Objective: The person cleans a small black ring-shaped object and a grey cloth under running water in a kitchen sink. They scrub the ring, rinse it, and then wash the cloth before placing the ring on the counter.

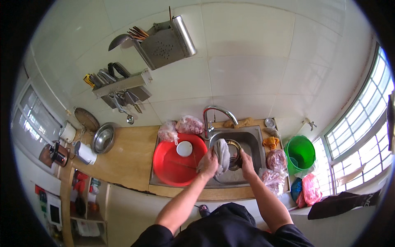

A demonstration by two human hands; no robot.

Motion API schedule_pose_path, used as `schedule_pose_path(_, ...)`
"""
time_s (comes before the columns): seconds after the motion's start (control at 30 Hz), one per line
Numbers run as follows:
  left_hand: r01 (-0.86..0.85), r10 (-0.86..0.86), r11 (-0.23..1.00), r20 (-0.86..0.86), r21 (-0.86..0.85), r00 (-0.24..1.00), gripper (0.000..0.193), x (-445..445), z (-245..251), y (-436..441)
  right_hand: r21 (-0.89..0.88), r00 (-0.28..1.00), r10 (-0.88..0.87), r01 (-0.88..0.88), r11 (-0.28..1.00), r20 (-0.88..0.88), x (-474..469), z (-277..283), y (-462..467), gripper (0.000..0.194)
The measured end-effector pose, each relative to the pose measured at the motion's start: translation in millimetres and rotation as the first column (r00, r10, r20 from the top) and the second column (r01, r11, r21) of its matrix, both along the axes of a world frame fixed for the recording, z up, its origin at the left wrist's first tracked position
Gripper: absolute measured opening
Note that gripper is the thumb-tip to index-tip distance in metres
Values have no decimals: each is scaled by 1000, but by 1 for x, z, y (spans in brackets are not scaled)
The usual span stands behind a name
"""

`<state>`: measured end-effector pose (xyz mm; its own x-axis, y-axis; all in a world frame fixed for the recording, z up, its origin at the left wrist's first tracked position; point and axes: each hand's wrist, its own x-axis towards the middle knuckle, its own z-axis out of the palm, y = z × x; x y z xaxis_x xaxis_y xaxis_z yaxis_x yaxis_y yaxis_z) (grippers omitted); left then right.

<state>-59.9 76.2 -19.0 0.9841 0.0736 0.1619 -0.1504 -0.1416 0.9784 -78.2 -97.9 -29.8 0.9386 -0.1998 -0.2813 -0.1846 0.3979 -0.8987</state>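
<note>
My left hand grips a greyish cloth above the edge between the red basin and the sink. My right hand holds the right rim of a round, shiny metal vessel, tilted over the stainless steel sink. The cloth is against or close beside the vessel's left side. A curved chrome faucet arches above them. The red plastic basin stands on the left, with a small white bowl inside it.
Bagged meat lies behind the basin; more bags and an orange cloth are right of the sink. A green bucket stands farther right. A steel bowl leans at the left, and a knife rack hangs on the wall.
</note>
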Motion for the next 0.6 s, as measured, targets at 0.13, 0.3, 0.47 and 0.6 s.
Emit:
schedule_pose_path(0.13, 263, -245, 955, -138, 135, 960, 35, 20, 12, 28, -58, 964, 247, -242, 969, 101, 8, 19, -6, 55)
schedule_pose_path(0.3, 195, -267, 952, -334, -235, 904, 34, 8, 12, 11, 8, 986, 168, -168, 986, -12, 5, 30, 0, 52)
schedule_pose_path(0.47, -56, -231, 606, -242, -794, 942, 30, -44, -15, -37, 49, 964, -253, 250, 967, 77, 3, 8, 17, 51)
schedule_pose_path(0.6, -189, -135, 655, -359, -732, 923, 25, -43, -37, -49, -200, 933, -303, 341, 919, 195, -1, -4, 21, 52)
